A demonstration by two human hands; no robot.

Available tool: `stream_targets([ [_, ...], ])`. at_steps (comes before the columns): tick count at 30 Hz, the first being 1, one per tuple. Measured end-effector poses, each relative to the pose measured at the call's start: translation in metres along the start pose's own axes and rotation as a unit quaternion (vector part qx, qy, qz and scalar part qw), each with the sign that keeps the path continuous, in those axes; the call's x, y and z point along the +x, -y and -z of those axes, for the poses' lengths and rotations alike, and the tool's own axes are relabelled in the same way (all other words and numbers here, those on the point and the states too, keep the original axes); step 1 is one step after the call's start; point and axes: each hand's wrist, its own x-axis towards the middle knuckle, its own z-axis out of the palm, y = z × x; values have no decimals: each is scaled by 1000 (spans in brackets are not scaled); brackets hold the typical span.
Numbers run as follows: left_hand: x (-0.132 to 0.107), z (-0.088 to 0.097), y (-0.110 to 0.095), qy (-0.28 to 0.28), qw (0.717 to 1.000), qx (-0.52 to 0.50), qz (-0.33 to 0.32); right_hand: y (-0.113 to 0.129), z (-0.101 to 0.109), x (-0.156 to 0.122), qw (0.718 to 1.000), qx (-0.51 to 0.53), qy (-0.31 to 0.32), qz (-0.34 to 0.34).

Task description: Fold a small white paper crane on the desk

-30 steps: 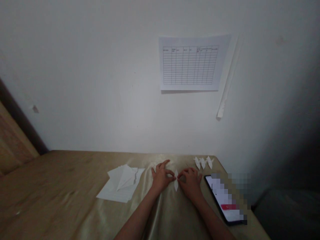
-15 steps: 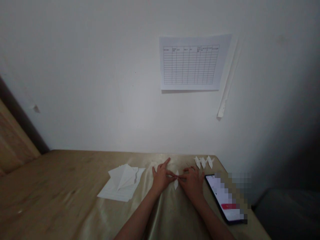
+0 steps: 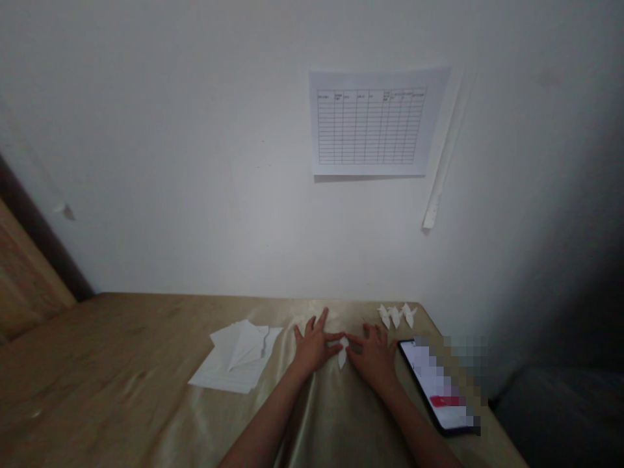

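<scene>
A small, narrow piece of folded white paper [image 3: 342,356] rests on the cloth between my two hands. My left hand [image 3: 312,350] holds its left edge with thumb and index finger, the other fingers fanned outward. From the opposite side, my right hand [image 3: 376,357] has its index fingertip at the paper's upper end and its thumb against the right edge. Both index fingertips meet near the top of the paper. Beyond my right hand stand three small folded white paper cranes [image 3: 396,316] in a row.
White paper sheets [image 3: 229,370], with a folded piece on top, lie left of my hands. A phone [image 3: 433,390] with its screen lit lies at the right, partly blurred out. The cloth-covered table [image 3: 121,351] meets a wall bearing a printed table sheet [image 3: 370,127].
My index fingertips have shifted slightly up toward the top of the folded paper, and my thumbs have parted, so more of the paper shows. The cranes, sheets and phone stay put.
</scene>
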Motion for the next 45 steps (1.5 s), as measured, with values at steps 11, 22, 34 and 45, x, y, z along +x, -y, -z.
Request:
stream_targets([
  [11, -2, 0, -2, 8, 1000, 21, 2, -2, -12, 0, 1000, -25, -10, 6],
  [22, -5, 2, -4, -27, 999, 6, -32, -3, 6, -8, 994, 3, -92, 62],
  [34, -7, 2, -1, -26, 999, -9, -30, -14, -16, 6, 992, 73, -65, 80],
  [45, -9, 3, -8, -117, 991, -34, -53, -9, -2, 0, 981, 101, -114, 116],
])
